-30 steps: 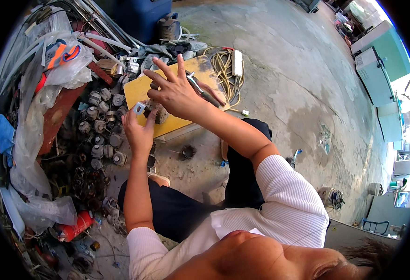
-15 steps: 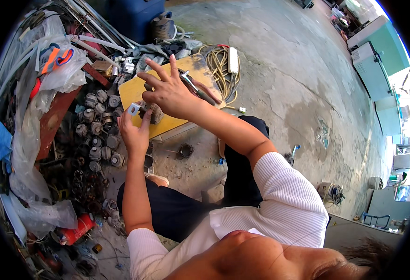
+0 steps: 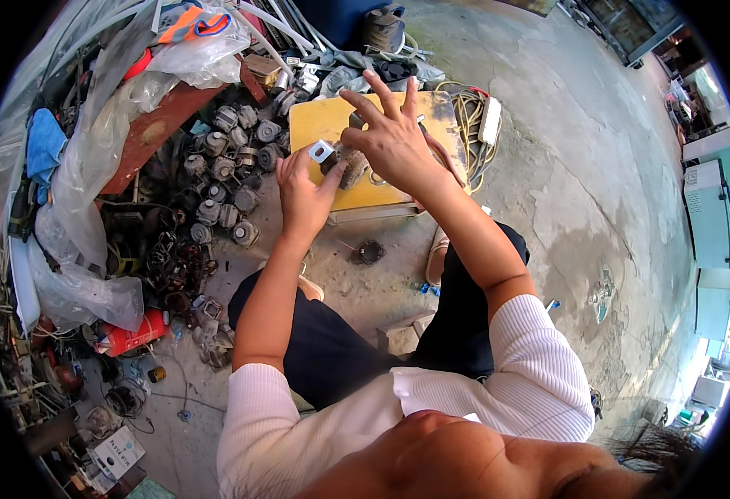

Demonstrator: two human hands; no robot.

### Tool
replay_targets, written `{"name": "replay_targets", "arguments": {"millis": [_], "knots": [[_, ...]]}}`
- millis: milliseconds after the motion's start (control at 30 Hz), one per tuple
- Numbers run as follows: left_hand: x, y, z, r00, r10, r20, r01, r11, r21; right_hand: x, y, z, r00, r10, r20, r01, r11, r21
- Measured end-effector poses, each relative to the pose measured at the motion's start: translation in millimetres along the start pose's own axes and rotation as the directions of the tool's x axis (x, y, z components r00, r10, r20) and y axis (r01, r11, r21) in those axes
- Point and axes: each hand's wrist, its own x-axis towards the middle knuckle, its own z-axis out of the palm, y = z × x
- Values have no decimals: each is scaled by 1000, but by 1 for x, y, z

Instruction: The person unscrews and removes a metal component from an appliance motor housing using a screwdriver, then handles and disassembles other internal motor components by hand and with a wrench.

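My left hand (image 3: 305,193) is closed on a small motor part (image 3: 351,169), dark and rusty, with a pale metal bracket (image 3: 321,150) at its upper left end. My right hand (image 3: 395,143) is just above and right of the part, several fingers raised and spread, a lower one bent down beside it. Both are over a worn yellow board (image 3: 319,122) on a low support. Tool handles (image 3: 449,164) lie on the board, partly behind my right hand and forearm.
Many used small motors (image 3: 223,141) lie piled left of the board, beside plastic sheeting (image 3: 107,299), scrap and a red cylinder (image 3: 132,333). A coiled cable with a white power strip (image 3: 489,118) lies to the right on concrete floor (image 3: 564,125). Pale green cabinets (image 3: 710,216) stand far right.
The whole view has shifted, so the board, pile and both hands sit further right in the picture. My hands keep much the same pose around the motor part.
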Motion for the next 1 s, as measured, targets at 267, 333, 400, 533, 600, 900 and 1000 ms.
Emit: {"name": "replay_targets", "arguments": {"millis": [267, 333, 400, 533, 600, 900, 1000], "knots": [[1, -2, 3, 1000, 7, 2, -7, 1000, -10, -1, 1, 5, 1000, 11, -21, -11, 1000, -28], [0, -1, 3, 1000, -8, 3, 8, 1000, -4, -2, 1, 2, 1000, -6, 6, 6, 1000, -2], [0, -1, 2, 1000, -15, 4, 15, 1000, 4, 0, 0, 1, 1000, -7, -21, 7, 1000, -19], [0, -1, 2, 999, -33, 25, 33, 999, 0, -1, 2, 1, 999, 5, -47, -7, 999, -45], [0, -1, 1, 998, -49, 42, 49, 999, -16, -1, 3, 0, 999, -1, -32, 1, 1000, -31], [-1, -1, 3, 1000, -11, -11, 11, 1000, 9, 1, 1, 1, 999, 8, -34, -8, 1000, 8], [-1, -2, 2, 1000, -18, 13, 18, 1000, -8, 0, 3, 3, 1000, -15, -22, 16, 1000, 21]]}}
